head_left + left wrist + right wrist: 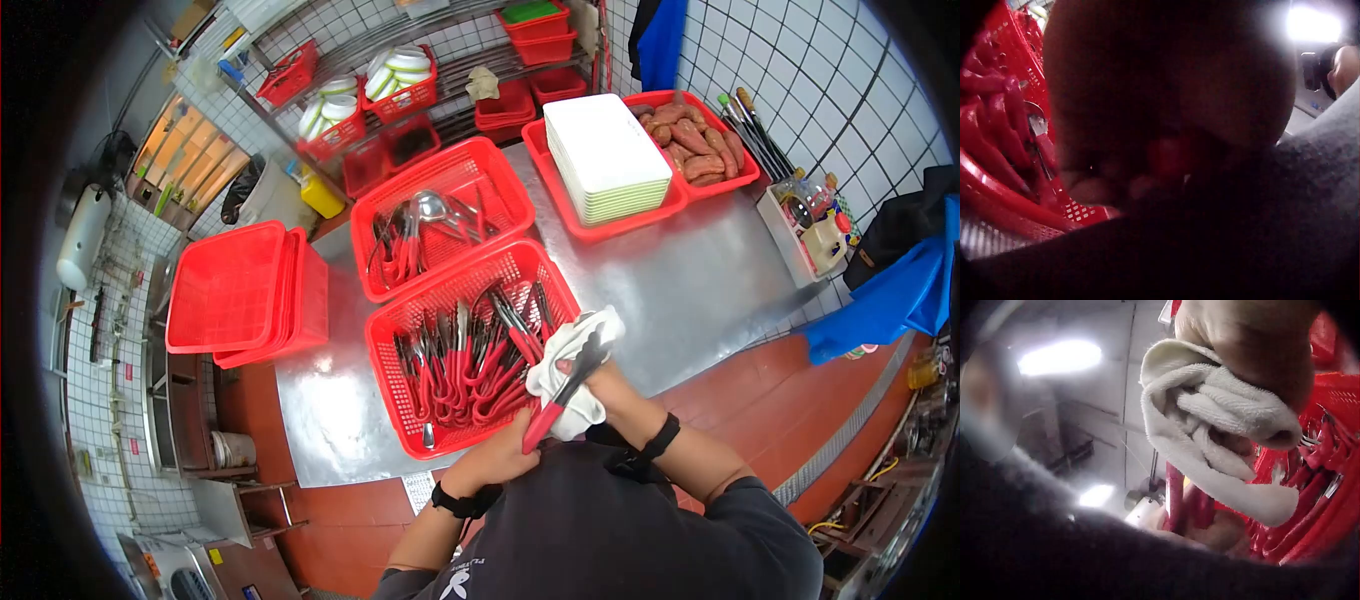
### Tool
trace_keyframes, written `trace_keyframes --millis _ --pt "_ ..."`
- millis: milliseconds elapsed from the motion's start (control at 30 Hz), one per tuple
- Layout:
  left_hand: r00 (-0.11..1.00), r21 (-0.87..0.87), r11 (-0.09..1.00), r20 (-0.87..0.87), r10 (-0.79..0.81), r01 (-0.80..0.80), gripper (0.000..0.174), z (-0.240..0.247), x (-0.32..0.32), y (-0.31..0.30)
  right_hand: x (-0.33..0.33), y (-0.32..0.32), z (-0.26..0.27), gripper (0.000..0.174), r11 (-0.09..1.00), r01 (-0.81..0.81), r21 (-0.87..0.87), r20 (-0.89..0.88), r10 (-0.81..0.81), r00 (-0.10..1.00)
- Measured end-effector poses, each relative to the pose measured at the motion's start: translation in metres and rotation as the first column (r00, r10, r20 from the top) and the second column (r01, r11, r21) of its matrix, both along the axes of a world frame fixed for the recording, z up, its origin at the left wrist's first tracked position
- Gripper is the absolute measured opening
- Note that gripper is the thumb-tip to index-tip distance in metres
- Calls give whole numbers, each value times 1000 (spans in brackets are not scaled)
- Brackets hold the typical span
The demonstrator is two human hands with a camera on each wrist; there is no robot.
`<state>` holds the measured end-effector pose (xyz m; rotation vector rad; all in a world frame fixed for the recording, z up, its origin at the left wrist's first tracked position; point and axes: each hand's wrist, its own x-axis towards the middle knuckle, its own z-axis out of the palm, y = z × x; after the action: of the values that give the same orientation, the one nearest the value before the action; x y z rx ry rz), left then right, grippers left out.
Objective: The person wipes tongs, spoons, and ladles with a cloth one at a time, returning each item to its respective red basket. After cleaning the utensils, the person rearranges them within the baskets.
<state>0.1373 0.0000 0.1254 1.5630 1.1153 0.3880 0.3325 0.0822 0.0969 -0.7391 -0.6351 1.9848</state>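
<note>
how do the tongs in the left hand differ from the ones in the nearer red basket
The held tongs are a single pair; the basket tongs are many, piled together. The left hand grips the held tongs by the handle; the basket tongs lie unheld in the nearer red basket. In the head view, the held tongs show against the white cloth in the right hand; the basket tongs overlap one another. Red handles show on both.

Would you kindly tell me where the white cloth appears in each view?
Head: white cloth right of centre, in the right hand.
Left wrist: not visible.
Right wrist: white cloth just right of centre.
Shared landmark: the red basket of red-handled tongs, near centre, left and right respectively.
</note>
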Motion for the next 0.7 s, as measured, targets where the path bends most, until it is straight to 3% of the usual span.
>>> trace_keyframes --millis 100,167,200,300,367,433,467,533,600,633,667,700 --pt "995 -63 998 -100 3 -10 47 -1 -1 3 7 5 5 29 999 48 -12 24 -47 999" --pt "991 -86 996 -136 5 -17 45 1 -1 6 13 8 9 28 972 235 0 300 -224 927" --pt "992 -96 995 -128 3 -15 44 7 1 9 19 15 -10 27 972 235 -4 204 -229 952" --pt "988 -72 997 -153 -8 -3 44 -6 0 2 40 27 -20 25 947 303 110 288 -322 902" --pt "982 -24 1000 -190 -14 10 45 -26 -4 -4 53 37 -19 24 872 486 60 196 -488 851" --pt "987 -56 987 -70 147 -152 41 -40 -11 -19 109 62 -66 26 847 524 -90 28 -523 852" --pt "986 -61 986 -76 151 -156 41 -41 -12 -20 134 66 -68 27 846 506 -168 -31 -518 855" --pt "902 -116 894 -60 428 -432 46 -42 -11 -23 158 65 -67 28 841 480 -249 -87 -513 854" --pt "854 -122 845 -81 514 -520 48 -44 -16 -14 167 53 -67 30 742 625 -244 184 -597 781" --pt "798 -123 788 -99 595 -603 50 -45 -19 -8 168 47 -72 30 741 626 -244 187 -597 780" --pt "762 -24 769 -150 630 -639 51 -45 -22 -1 167 40 -82 34 827 563 -10 478 -490 729" --pt "762 -26 768 -151 630 -640 51 -49 -26 3 165 33 -95 39 896 405 181 726 -400 560"
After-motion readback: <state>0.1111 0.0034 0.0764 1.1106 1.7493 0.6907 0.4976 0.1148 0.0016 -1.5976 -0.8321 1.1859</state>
